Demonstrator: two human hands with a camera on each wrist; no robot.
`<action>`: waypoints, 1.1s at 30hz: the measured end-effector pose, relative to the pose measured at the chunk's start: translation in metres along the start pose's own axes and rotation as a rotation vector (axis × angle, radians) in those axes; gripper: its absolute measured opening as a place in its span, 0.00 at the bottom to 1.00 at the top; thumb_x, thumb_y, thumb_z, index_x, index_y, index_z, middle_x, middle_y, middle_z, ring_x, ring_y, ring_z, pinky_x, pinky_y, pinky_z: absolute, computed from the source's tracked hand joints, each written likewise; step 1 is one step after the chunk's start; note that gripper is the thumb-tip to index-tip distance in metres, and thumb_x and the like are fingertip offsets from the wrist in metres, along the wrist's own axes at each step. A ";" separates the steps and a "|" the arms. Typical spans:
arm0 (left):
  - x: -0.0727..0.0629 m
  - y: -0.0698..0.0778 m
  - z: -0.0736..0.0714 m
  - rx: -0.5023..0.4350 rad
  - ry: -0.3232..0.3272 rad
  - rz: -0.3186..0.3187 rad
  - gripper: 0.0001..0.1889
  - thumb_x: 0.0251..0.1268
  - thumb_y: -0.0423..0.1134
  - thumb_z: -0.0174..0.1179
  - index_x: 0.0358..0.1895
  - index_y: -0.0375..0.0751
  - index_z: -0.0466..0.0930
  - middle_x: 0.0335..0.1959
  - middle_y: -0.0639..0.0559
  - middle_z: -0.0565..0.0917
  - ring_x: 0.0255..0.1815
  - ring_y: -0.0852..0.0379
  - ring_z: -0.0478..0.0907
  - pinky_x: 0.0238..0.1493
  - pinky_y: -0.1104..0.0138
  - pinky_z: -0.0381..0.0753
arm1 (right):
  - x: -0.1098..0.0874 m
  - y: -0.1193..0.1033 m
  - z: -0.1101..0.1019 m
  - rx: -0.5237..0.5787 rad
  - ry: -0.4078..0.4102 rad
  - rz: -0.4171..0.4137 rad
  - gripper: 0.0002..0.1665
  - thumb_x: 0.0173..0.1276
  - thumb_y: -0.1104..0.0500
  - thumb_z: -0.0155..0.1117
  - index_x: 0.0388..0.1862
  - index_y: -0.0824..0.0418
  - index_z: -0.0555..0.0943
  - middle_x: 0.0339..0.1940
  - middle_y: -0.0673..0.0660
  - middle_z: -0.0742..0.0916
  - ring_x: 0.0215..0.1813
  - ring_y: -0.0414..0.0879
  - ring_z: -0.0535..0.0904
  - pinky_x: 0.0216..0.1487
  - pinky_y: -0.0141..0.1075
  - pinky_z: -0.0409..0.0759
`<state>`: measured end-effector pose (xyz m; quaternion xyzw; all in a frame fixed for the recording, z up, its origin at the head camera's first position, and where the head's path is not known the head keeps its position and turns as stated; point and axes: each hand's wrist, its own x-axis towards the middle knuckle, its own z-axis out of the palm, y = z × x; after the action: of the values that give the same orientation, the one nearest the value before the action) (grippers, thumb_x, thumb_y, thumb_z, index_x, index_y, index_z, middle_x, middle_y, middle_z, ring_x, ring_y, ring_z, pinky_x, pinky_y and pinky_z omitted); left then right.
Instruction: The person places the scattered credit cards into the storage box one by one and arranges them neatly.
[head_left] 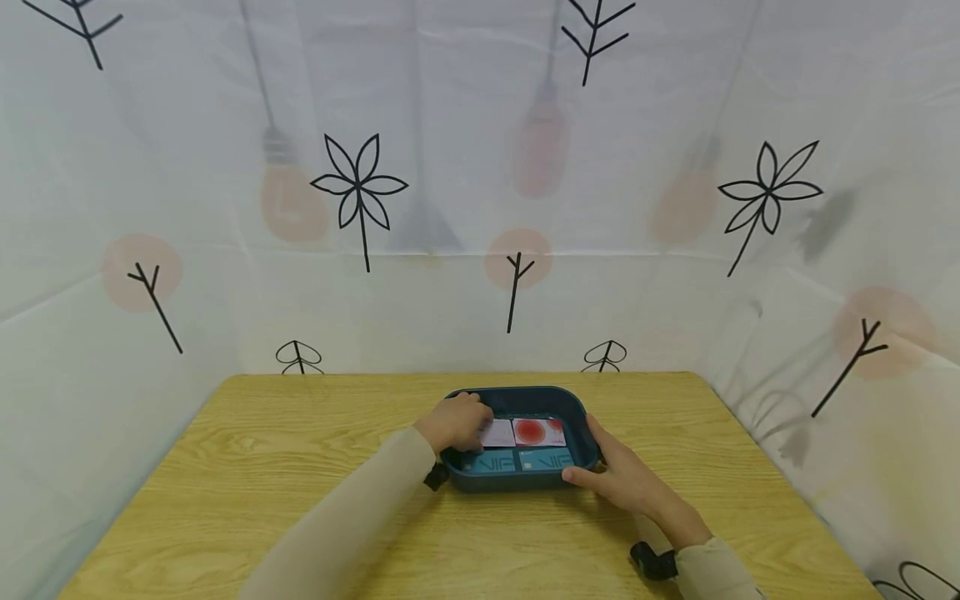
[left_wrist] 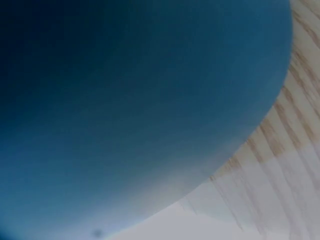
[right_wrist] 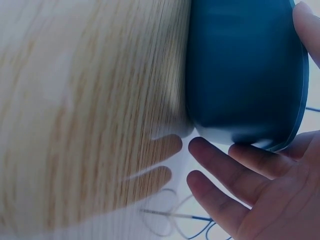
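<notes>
A dark blue rectangular tray (head_left: 506, 482) with rounded corners sits on the table. Inside it lie two teal cards (head_left: 546, 460) marked VIP along the near side. Behind them are a pale card (head_left: 498, 433) and a white card with a red disc (head_left: 531, 431). My left hand (head_left: 456, 421) reaches over the left end into the tray, beside the pale card; its fingertips are partly hidden. At the right end, my right hand (head_left: 626, 475) holds the tray, thumb at the near rim and fingers along the end wall. The tray wall (left_wrist: 150, 100) fills most of the left wrist view.
The wood-grain table (head_left: 300, 433) extends around the tray. A white cloth (head_left: 435, 317) printed with flowers and twigs hangs behind and at both sides. Black wrist straps (head_left: 654, 562) show at the sleeves.
</notes>
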<state>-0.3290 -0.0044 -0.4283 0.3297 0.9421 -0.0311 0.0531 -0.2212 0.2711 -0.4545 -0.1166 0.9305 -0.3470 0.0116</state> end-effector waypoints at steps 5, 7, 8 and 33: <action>-0.001 0.000 -0.001 0.010 0.000 0.002 0.24 0.53 0.52 0.70 0.54 0.53 0.81 0.42 0.58 0.77 0.45 0.57 0.70 0.50 0.63 0.74 | 0.000 0.000 0.000 -0.001 0.007 -0.009 0.64 0.59 0.33 0.63 0.77 0.65 0.42 0.75 0.68 0.57 0.69 0.62 0.63 0.62 0.56 0.66; -0.001 0.000 -0.001 0.010 0.000 0.001 0.24 0.53 0.52 0.70 0.54 0.54 0.81 0.42 0.58 0.77 0.46 0.57 0.70 0.51 0.62 0.74 | 0.000 0.000 0.000 -0.002 0.007 -0.009 0.64 0.59 0.33 0.64 0.77 0.65 0.43 0.75 0.68 0.57 0.69 0.62 0.63 0.62 0.56 0.66; -0.001 0.000 -0.001 0.009 -0.001 0.001 0.24 0.53 0.52 0.70 0.54 0.53 0.81 0.42 0.57 0.77 0.46 0.57 0.70 0.51 0.62 0.74 | 0.000 0.000 0.000 -0.003 0.006 -0.008 0.64 0.59 0.33 0.64 0.77 0.65 0.43 0.75 0.68 0.57 0.69 0.62 0.63 0.62 0.56 0.66; -0.006 -0.003 -0.005 -0.056 0.000 0.027 0.24 0.55 0.51 0.69 0.56 0.52 0.80 0.46 0.56 0.78 0.49 0.56 0.72 0.54 0.61 0.74 | 0.000 -0.001 0.000 0.010 -0.010 0.009 0.63 0.59 0.33 0.63 0.78 0.63 0.42 0.75 0.68 0.56 0.70 0.64 0.62 0.62 0.57 0.65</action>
<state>-0.3266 -0.0101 -0.4230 0.3410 0.9380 -0.0039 0.0626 -0.2208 0.2702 -0.4535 -0.1141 0.9292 -0.3511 0.0185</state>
